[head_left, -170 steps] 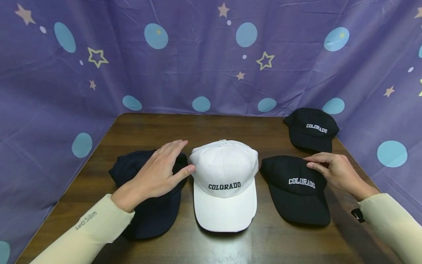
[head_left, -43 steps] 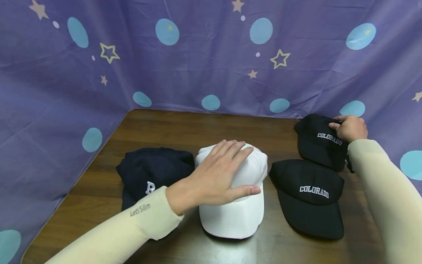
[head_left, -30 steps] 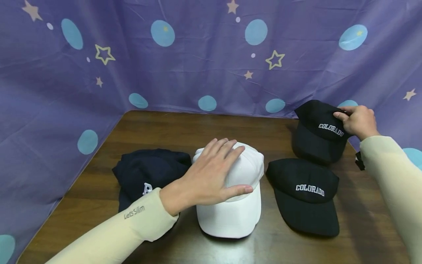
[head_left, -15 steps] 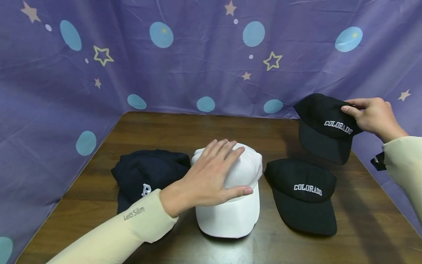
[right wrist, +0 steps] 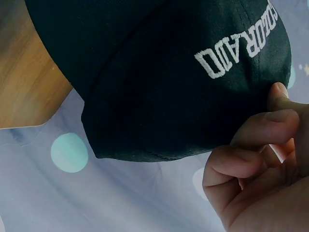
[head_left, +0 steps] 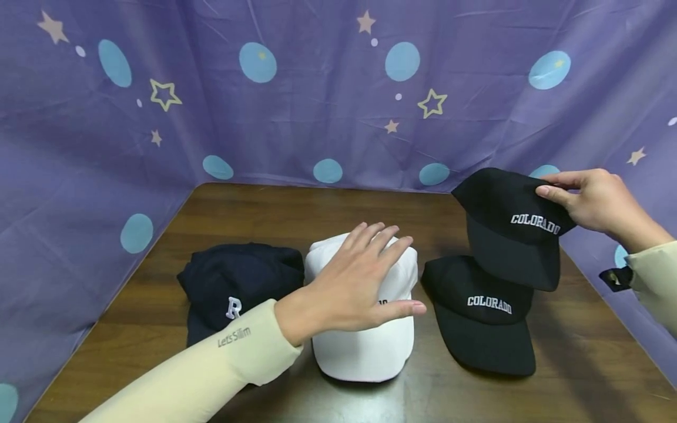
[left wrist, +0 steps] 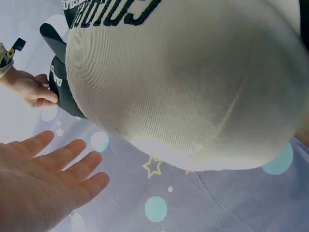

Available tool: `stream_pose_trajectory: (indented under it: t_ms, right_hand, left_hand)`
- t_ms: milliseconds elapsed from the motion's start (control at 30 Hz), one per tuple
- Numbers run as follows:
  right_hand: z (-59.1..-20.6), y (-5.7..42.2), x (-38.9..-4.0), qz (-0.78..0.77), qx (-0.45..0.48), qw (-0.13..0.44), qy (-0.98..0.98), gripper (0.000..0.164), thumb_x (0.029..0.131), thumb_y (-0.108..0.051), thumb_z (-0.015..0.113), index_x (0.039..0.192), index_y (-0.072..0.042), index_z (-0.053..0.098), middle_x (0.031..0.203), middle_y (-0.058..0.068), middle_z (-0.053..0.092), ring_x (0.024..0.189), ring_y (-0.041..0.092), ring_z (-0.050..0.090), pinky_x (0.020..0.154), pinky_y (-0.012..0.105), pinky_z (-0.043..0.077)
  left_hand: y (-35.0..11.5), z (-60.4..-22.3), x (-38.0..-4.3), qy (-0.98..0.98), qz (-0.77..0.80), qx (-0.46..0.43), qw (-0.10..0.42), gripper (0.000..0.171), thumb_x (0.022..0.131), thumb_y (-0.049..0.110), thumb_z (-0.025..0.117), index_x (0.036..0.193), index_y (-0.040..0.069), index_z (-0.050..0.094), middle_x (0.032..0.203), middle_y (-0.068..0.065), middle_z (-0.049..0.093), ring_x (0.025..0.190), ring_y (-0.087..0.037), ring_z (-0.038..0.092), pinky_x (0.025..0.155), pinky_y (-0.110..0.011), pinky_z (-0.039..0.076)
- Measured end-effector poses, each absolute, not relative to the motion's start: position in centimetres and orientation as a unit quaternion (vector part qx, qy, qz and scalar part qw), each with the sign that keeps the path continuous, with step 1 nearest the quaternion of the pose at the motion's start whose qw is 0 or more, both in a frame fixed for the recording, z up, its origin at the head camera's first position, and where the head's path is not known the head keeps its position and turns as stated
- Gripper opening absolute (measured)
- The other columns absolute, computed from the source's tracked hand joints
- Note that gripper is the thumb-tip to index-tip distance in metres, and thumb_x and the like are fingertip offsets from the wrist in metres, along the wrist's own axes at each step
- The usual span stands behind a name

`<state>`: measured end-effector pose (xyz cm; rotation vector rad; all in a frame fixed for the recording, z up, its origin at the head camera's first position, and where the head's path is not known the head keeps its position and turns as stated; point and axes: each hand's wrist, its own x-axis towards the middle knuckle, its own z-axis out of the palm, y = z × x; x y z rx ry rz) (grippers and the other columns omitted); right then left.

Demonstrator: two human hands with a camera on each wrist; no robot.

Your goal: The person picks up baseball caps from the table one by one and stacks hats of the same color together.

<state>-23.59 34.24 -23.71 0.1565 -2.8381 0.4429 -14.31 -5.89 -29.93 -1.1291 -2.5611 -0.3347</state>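
Note:
My right hand [head_left: 600, 200] pinches the crown of a black cap [head_left: 515, 258] lettered COLORADO and holds it raised at the right. In the right wrist view, thumb and fingers grip the edge of this black cap [right wrist: 159, 96]. Its brim overlaps a second black COLORADO cap [head_left: 483, 338] lying on the table [head_left: 449, 405]. Over the white cap [head_left: 365, 355] my left hand [head_left: 346, 288] is spread with straight fingers, covering most of its lettering. The left wrist view shows the white cap [left wrist: 183, 82] close up, beside the extended fingers.
A navy cap [head_left: 243, 276] with a white R lies left of the white cap, partly hidden by my left sleeve [head_left: 222, 358]. A purple curtain [head_left: 328, 117] with stars and blue dots hangs along the table's back and sides.
My right hand left the front black cap, picked up the back one, raised it and brought it nearer, over the front one. My left hand moved from the navy cap to the white one.

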Motion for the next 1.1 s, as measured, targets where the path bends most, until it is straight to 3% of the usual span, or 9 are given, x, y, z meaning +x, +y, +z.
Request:
stream_pose_trajectory:
  t_ms: [233, 400, 533, 700, 867, 1000, 1100]
  right_hand:
    - [-24.2, 33.1, -21.7, 0.156, 0.072, 0.133, -0.976, 0.049, 0.092, -0.050, 0.057, 0.120, -0.012, 0.065, 0.114, 0.029, 0.059, 0.099, 0.042, 0.055, 0.072, 0.056, 0.043]
    - [-24.7, 32.4, -20.5, 0.148, 0.091, 0.148, -0.974, 0.042, 0.091, -0.046, 0.061, 0.116, -0.014, 0.068, 0.107, 0.026, 0.064, 0.088, 0.037, 0.059, 0.063, 0.046, 0.044]
    - [-25.1, 31.9, -19.6, 0.144, 0.113, 0.157, -0.970, 0.036, 0.089, -0.042, 0.065, 0.113, -0.015, 0.070, 0.095, 0.020, 0.068, 0.072, 0.025, 0.060, 0.054, 0.036, 0.042]
    - [-25.7, 31.2, -18.8, 0.133, 0.143, 0.175, -0.965, 0.029, 0.087, -0.036, 0.069, 0.110, -0.017, 0.071, 0.079, 0.007, 0.069, 0.055, 0.011, 0.052, 0.049, 0.031, 0.039]
    - [-26.8, 30.7, -18.1, 0.117, 0.174, 0.192, -0.959, 0.026, 0.085, -0.027, 0.072, 0.110, -0.019, 0.071, 0.062, -0.001, 0.061, 0.044, 0.007, 0.037, 0.046, 0.029, 0.034]
    - [-28.0, 30.2, -17.5, 0.118, 0.197, 0.201, -0.952, 0.026, 0.084, -0.023, 0.073, 0.110, -0.021, 0.071, 0.065, -0.005, 0.063, 0.050, 0.005, 0.045, 0.048, 0.029, 0.039]
    - [-29.0, 30.1, -17.2, 0.122, 0.202, 0.194, -0.952, 0.025, 0.085, -0.022, 0.072, 0.111, -0.021, 0.070, 0.083, -0.002, 0.070, 0.064, 0.008, 0.056, 0.054, 0.031, 0.045]
  left_hand:
    - [-5.3, -30.0, -14.4, -0.894, -0.121, -0.402, 0.157, 0.091, 0.082, 0.083, 0.031, 0.146, 0.017, 0.032, 0.149, -0.006, 0.031, 0.138, -0.025, 0.020, 0.115, -0.042, 0.007]
    - [-5.0, -30.0, -14.4, -0.895, -0.118, -0.401, 0.156, 0.091, 0.082, 0.083, 0.028, 0.146, 0.018, 0.032, 0.149, -0.005, 0.031, 0.138, -0.024, 0.020, 0.115, -0.042, 0.007]
    - [-5.0, -30.1, -14.4, -0.895, -0.118, -0.401, 0.155, 0.091, 0.083, 0.082, 0.028, 0.147, 0.018, 0.032, 0.149, -0.005, 0.031, 0.138, -0.024, 0.019, 0.115, -0.042, 0.007]
    - [-4.9, -30.0, -14.5, -0.894, -0.118, -0.404, 0.155, 0.091, 0.083, 0.082, 0.029, 0.147, 0.017, 0.033, 0.149, -0.005, 0.031, 0.138, -0.024, 0.020, 0.115, -0.043, 0.007]
    - [-4.9, -30.0, -14.5, -0.895, -0.119, -0.402, 0.155, 0.091, 0.082, 0.083, 0.028, 0.146, 0.018, 0.033, 0.148, -0.004, 0.031, 0.138, -0.023, 0.020, 0.115, -0.042, 0.007]
    - [-4.8, -30.0, -14.5, -0.894, -0.121, -0.402, 0.158, 0.091, 0.082, 0.083, 0.028, 0.147, 0.019, 0.032, 0.149, -0.004, 0.031, 0.138, -0.023, 0.019, 0.115, -0.042, 0.006]
    - [-4.8, -30.1, -14.5, -0.893, -0.120, -0.403, 0.163, 0.091, 0.082, 0.083, 0.028, 0.146, 0.019, 0.032, 0.148, -0.004, 0.031, 0.137, -0.023, 0.020, 0.115, -0.042, 0.007]
